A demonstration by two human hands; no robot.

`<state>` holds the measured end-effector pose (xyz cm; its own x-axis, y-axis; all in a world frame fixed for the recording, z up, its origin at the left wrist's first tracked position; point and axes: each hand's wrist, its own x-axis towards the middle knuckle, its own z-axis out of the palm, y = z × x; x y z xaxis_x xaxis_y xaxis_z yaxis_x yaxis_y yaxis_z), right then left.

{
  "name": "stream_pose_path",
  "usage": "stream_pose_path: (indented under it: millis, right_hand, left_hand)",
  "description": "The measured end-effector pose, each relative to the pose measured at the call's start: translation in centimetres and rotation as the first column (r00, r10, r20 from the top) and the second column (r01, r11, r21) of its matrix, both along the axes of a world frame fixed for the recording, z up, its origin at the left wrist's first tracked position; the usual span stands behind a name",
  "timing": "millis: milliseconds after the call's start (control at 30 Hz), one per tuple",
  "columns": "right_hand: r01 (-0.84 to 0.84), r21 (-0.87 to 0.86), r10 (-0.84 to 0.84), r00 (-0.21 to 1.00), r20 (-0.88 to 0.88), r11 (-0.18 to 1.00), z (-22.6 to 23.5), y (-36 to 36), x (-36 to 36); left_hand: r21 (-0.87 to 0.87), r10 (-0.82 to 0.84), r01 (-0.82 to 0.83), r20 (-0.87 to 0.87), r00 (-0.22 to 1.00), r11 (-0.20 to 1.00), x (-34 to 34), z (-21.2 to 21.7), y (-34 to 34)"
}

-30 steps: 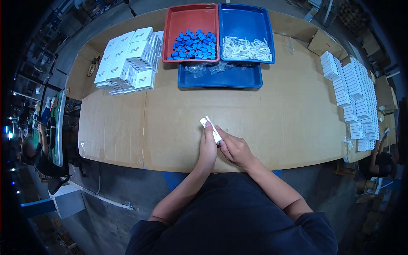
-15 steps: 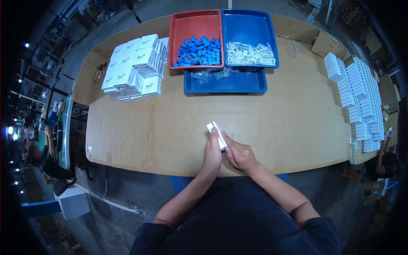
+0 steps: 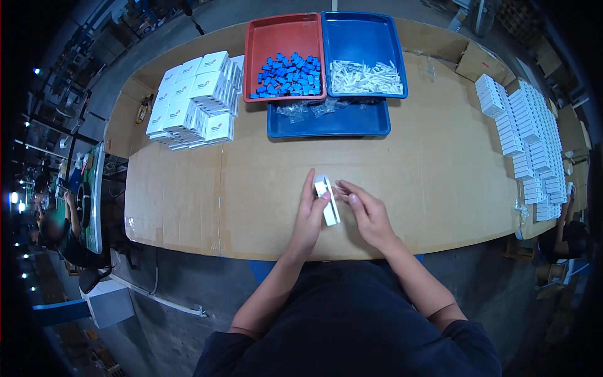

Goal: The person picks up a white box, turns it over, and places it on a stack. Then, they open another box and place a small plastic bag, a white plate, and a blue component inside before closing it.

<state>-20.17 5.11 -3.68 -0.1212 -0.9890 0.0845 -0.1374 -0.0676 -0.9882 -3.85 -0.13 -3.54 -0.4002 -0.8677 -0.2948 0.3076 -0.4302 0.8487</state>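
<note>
A small white box (image 3: 331, 215) is upright on a narrow side above the near middle of the table. My left hand (image 3: 308, 217) grips it, with the thumb on its near face and the index finger stretched up beside it. To the right of the box is my right hand (image 3: 372, 218), open, its thumb and fingers apart. The right fingertips are close to the box's right edge; I cannot tell whether they touch it. A dark slit shows along the box's upper part.
Stacked white boxes (image 3: 188, 100) stand at the left, more (image 3: 524, 132) at the right. Behind are a red tray (image 3: 282, 38) of blue pieces and a blue tray (image 3: 361, 38) of white sticks, above a lower blue tray (image 3: 330, 127). Other people work at both sides.
My right hand has let go of the box and moved right, its fingers opening. The left hand still holds the box, which now shows more of its face.
</note>
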Motion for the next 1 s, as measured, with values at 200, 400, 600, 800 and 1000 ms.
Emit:
stream_pose_path:
  millis: [200, 400, 600, 800, 1000]
  right_hand:
    - [-0.172, 0.410, -0.021, 0.904, 0.427, 0.896, 4.7, -0.9, -0.5]
    - [-0.129, 0.169, 0.042, 0.897, 0.440, 0.977, 2.8, -0.7, 1.5]
    - [-0.010, -0.199, -0.010, 0.995, -0.098, 0.980, 3.3, -0.3, 3.9]
    - [-0.014, -0.265, -0.027, 0.989, -0.147, 0.964, 3.8, 1.0, 5.1]
    - [-0.025, -0.302, -0.017, 0.991, -0.134, 0.953, 3.3, 1.4, 5.5]
  left_hand:
    - [-0.543, -0.089, 0.257, 0.316, 0.945, 0.800, 0.5, 1.5, -0.1]
    - [-0.514, 0.070, 0.069, 0.248, 0.966, 0.855, -0.6, 2.5, 0.1]
    - [-0.228, 0.209, -0.217, -0.060, 0.976, 0.949, -1.4, 1.6, 0.7]
    - [-0.414, 0.253, -0.277, -0.114, 0.961, 0.867, -1.4, 2.8, 1.0]
    - [-0.440, 0.243, -0.258, -0.093, 0.966, 0.860, -1.0, 2.4, 1.4]
